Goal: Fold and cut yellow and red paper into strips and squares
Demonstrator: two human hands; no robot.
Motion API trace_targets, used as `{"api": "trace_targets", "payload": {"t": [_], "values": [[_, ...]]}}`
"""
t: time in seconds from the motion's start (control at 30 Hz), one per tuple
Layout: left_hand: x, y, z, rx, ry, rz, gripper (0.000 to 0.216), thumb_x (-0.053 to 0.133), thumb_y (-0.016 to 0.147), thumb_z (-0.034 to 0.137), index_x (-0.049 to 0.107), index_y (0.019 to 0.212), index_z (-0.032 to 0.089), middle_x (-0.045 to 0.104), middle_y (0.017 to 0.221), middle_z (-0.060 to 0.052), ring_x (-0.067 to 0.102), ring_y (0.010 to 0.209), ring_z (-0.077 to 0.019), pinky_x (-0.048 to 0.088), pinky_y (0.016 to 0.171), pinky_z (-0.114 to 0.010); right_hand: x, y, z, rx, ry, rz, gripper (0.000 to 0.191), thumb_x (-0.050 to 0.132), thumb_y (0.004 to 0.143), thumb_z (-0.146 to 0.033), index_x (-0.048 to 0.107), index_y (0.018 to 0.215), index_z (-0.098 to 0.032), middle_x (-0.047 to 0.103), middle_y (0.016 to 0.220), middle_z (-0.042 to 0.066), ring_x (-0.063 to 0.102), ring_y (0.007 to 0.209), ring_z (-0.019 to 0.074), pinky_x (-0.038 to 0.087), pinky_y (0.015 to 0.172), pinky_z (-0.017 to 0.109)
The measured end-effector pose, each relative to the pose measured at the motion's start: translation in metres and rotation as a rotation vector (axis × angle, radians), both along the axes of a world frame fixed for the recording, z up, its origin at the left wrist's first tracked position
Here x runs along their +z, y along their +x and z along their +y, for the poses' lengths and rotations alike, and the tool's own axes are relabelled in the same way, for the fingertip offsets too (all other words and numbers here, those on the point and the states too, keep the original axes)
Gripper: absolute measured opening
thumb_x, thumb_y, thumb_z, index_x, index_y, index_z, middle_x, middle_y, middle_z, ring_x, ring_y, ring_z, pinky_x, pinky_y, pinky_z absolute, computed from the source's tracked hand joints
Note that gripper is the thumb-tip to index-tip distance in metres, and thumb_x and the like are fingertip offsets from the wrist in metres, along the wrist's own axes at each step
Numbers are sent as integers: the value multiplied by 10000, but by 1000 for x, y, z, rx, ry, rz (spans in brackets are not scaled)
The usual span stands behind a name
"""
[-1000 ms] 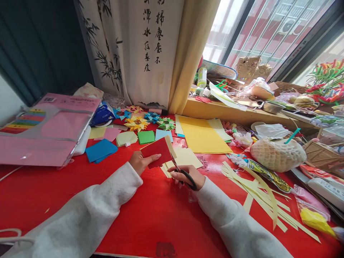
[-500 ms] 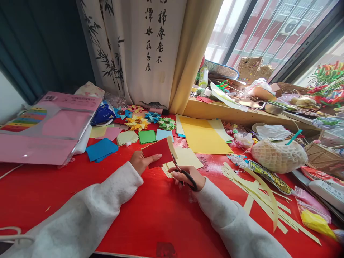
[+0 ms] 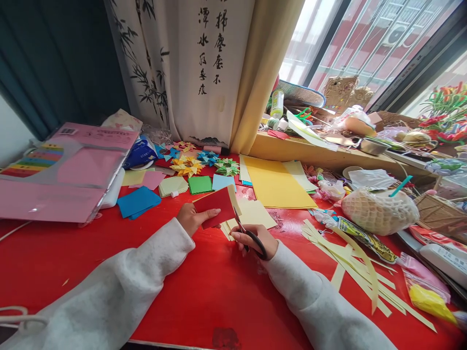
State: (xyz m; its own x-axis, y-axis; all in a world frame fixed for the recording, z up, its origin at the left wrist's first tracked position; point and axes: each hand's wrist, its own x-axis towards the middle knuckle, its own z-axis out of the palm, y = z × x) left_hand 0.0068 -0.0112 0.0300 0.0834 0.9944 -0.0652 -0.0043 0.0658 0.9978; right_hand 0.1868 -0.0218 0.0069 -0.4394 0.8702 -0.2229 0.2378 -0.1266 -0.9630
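Observation:
My left hand [image 3: 193, 218] grips a red piece of paper [image 3: 217, 206] together with pale yellow paper [image 3: 233, 198] behind it, thumb on the red face. In my right hand [image 3: 257, 240] is a pair of black-handled scissors [image 3: 261, 247], fingers in the loops. Its blades point up and meet the right edge of the held papers; how far they are apart is hard to tell. Beneath and behind the hands lie pale yellow sheets [image 3: 257, 214]. Cut pale yellow strips [image 3: 350, 265] are spread on the red table to the right of my right forearm.
Small blue [image 3: 138, 201] and green squares [image 3: 200, 184] lie behind my left hand, near folded paper stars [image 3: 187, 165]. Larger yellow sheets [image 3: 279, 182] rest at the back. A pink paper pack [image 3: 69, 170] stands left; a netted bundle [image 3: 381, 206] and clutter fill the right.
Both hands, the held papers and the scissors stay in almost the same place. The camera view has shifted very slightly.

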Motion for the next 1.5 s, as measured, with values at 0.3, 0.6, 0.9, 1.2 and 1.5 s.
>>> {"api": "trace_targets", "payload": {"t": [0.3, 0.6, 0.9, 1.2, 1.5], "values": [[3, -1, 2, 16, -38, -14, 176, 623, 580, 283, 621, 544, 110, 607, 455, -61, 592, 515, -211, 482, 537, -298, -1, -8, -4, -57, 34, 24, 292, 579, 597, -427, 483, 581, -152, 383, 381, -65, 384, 304, 56, 303, 308, 173], [6, -3, -1, -102, 24, 11, 179, 610, 612, 258, 622, 550, 91, 632, 518, -76, 594, 543, -188, 471, 548, -264, -7, -9, -5, -73, 3, 41, 285, 546, 642, -430, 524, 665, -147, 436, 391, -53, 412, 311, 59, 317, 332, 174], [-2, -4, 2, -95, 9, -11, 161, 618, 602, 260, 624, 600, 99, 633, 517, -59, 594, 509, -196, 484, 518, -286, -9, -12, -7, -113, 2, 37, 295, 555, 625, -434, 507, 622, -143, 428, 361, -56, 398, 289, 57, 305, 311, 172], [1, -4, 0, -112, 14, -16, 138, 616, 612, 240, 650, 587, 109, 646, 540, -71, 600, 560, -190, 489, 577, -272, -7, -9, -7, -125, 48, -2, 283, 592, 593, -403, 454, 537, -162, 398, 336, -68, 397, 268, 69, 303, 288, 182], [0, -2, 0, -159, -32, -31, 170, 605, 618, 257, 619, 578, 93, 635, 519, -72, 594, 507, -199, 475, 528, -295, -10, -9, -6, -136, 67, -2, 268, 572, 615, -414, 496, 592, -158, 421, 352, -67, 406, 276, 64, 306, 303, 179]]}}
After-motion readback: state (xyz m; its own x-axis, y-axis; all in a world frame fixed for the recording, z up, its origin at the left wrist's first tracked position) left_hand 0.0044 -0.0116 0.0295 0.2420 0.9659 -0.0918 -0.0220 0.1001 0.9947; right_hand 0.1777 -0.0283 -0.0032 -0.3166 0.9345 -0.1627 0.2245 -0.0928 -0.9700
